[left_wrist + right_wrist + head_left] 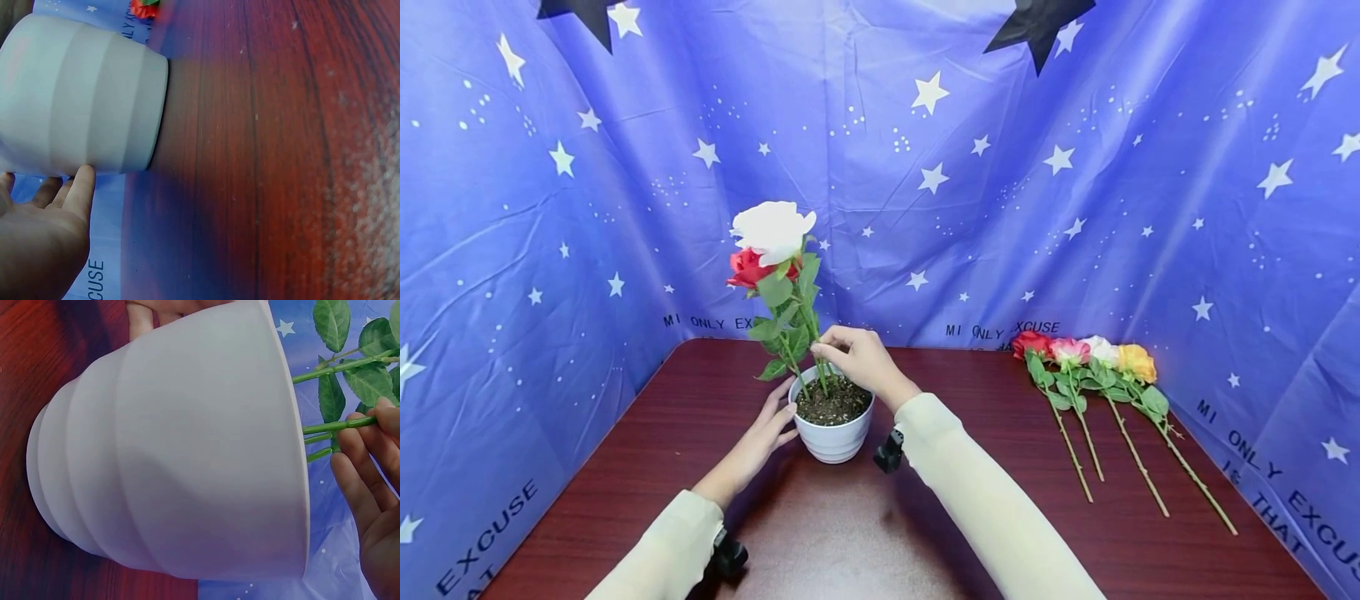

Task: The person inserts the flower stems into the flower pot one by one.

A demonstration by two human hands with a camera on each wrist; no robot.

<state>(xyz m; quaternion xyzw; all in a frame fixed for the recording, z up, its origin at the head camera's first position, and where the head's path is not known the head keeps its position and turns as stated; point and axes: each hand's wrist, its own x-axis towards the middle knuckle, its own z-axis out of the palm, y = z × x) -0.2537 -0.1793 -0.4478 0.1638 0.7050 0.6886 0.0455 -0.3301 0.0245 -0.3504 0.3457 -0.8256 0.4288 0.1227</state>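
A white ribbed pot (835, 438) filled with dark soil (832, 406) stands upright on the table, with a white rose (772, 231) and a red rose (749, 269) rising from it. My right hand (865, 363) pinches a green stem (340, 425) just above the rim between thumb and fingers. My left hand (767, 431) rests against the pot's left side, its fingers extended; in the left wrist view the fingertips touch the pot wall (81, 94). Several green stems enter the soil close together.
On the right of the dark red table (700, 392) lie a red rose (1032, 343), a pink rose (1070, 352), a white rose (1102, 351) and a yellow rose (1137, 363), stems towards the front. A blue starry curtain (865, 167) surrounds the table's back and sides.
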